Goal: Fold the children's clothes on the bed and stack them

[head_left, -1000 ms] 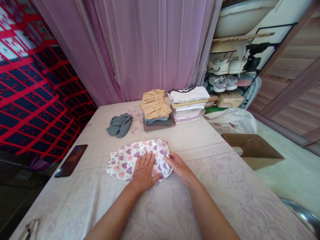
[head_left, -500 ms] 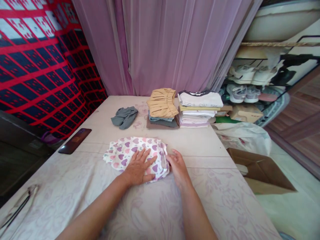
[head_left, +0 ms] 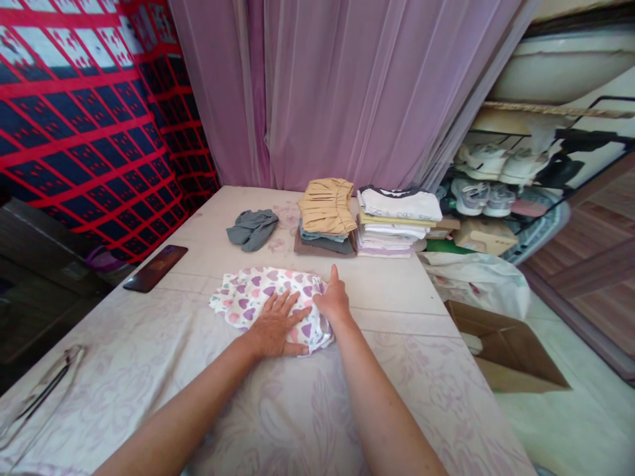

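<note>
A folded white garment printed with purple and pink hearts (head_left: 253,291) lies on the patterned sheet before me. My left hand (head_left: 278,328) rests flat on its right half, palm down, fingers spread. At the garment's right end, my right hand (head_left: 335,301) is closed against the upper edge, one finger pointing away from me and the others curled; the cloth under them is partly hidden. Beyond the garment lies a crumpled grey-green cloth (head_left: 252,229). A stack of folded clothes has tan pleated shorts (head_left: 327,206) on top, and beside it stands a taller stack of white folded shirts (head_left: 397,205).
A phone (head_left: 155,268) lies at the bed's left side, and glasses or a cord (head_left: 47,390) nearer me. To the right are an open cardboard box (head_left: 510,347) on the floor, a plastic bag (head_left: 476,281) and a shoe rack (head_left: 520,129). A purple curtain (head_left: 347,92) hangs behind.
My right hand has moved from beside the garment's right edge leftward onto it, with one finger now extended. My left hand stays spread on the cloth. The camera view has shifted slightly.
</note>
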The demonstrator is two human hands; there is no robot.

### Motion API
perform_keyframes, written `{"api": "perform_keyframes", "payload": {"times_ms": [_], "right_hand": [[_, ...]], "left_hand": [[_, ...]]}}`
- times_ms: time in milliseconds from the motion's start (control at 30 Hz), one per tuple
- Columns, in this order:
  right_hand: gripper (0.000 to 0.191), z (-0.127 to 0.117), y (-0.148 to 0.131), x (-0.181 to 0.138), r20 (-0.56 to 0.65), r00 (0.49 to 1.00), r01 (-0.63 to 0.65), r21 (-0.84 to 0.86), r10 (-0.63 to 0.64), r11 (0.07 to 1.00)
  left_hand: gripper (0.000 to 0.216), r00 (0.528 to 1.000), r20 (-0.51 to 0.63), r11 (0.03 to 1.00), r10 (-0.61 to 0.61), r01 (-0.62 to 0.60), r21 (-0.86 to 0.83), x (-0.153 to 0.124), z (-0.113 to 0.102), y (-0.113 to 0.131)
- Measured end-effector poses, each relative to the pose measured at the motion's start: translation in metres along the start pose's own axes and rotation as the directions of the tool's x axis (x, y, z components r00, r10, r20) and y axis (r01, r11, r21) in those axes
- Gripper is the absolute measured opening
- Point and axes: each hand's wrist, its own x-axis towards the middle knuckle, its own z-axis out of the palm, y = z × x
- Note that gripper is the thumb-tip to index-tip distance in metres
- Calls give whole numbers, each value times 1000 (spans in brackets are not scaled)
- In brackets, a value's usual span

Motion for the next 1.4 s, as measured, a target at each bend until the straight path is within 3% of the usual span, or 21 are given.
{"api": "perform_keyframes", "payload": {"times_ms": [200,333,400,500,600,667,767,900,1067,1167,1267,1333,1400], "right_hand": [[67,-17,24,9,-40,999,-32,-1,31,1000],[52,-12,28,12,-116,992,-38,23,41,999],[50,-7,26,9,-195,981,-4,-23,-1,1000],[55,1,19,1,-249,953,126,-197,-174,972],[50,5,14,-5,-183,941,196,-388,-284,900],[50,3,11,-7,-178,956,138,-422,-231,896],[57,-5,11,-9,-154,986,8,-341,-64,940],[53,-15,19,-23,-4,995,-101,-270,104,958],[25,-13,33,-47,186,976,-91,-110,110,990],[14,-8,28,-52,155,985,-75,9,73,997],[20,-5,1,-57,29,999,17,83,-20,996],[21,-1,-28,-63,-19,994,103,-20,-104,994],[19,8,-63,-72,-43,979,184,-219,-198,958]], "left_hand": [[91,1000,-13,1000,11,-11,-23,0,-1,2],[92,1000,-11,999,17,-17,-51,0,-1,1],[91,1000,1,998,18,-18,-61,0,-1,0],[90,1000,-4,997,17,-18,-80,-2,-1,-1],[89,999,-34,994,14,-18,-105,-4,-2,-1],[89,998,-60,991,20,-27,-127,-5,-1,-1],[85,996,-92,986,16,-31,-166,-5,0,-2],[65,992,-121,974,-28,-1,-229,-6,0,-6],[48,980,-196,980,-36,-4,-198,-16,-6,-19],[44,974,-218,958,-64,-1,-287,-20,-6,-30],[41,956,-252,818,-148,-25,-574,-22,-7,-42],[43,938,-233,623,-258,-23,-782,-23,-12,-50],[49,927,-127,368,-352,12,-930,-25,-19,-59]]}}
